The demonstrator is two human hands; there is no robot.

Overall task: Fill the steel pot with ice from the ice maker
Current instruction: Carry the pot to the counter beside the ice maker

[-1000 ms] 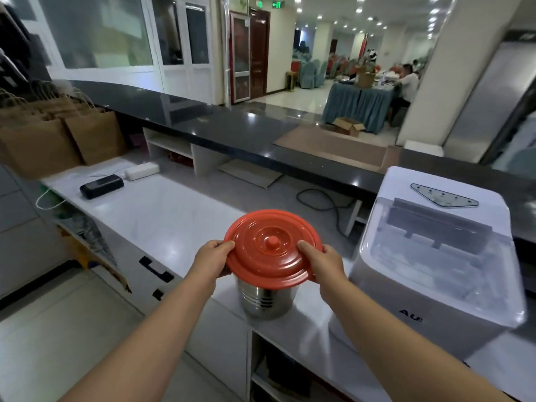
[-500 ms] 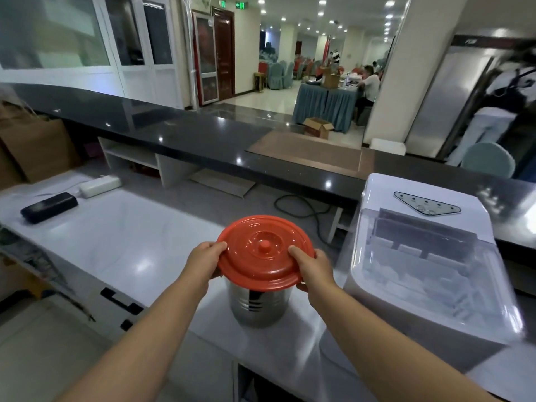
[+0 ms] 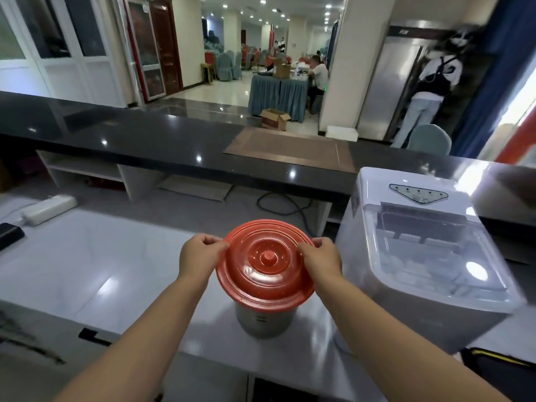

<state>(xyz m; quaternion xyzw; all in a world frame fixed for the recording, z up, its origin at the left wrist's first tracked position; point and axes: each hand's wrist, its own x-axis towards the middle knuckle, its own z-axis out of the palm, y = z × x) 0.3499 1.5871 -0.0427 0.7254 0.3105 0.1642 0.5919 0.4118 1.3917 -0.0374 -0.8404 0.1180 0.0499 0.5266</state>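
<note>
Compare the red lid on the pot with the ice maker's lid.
The red lid is round, opaque, knobbed; the ice maker's lid is clear, boxy, showing ice. The left hand and right hand pinch the red lid's rim; nothing touches the ice maker's lid. Both cover their containers.

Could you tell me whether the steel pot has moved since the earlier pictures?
No. The pot stands where it did, just left of the ice maker on the counter.
</note>
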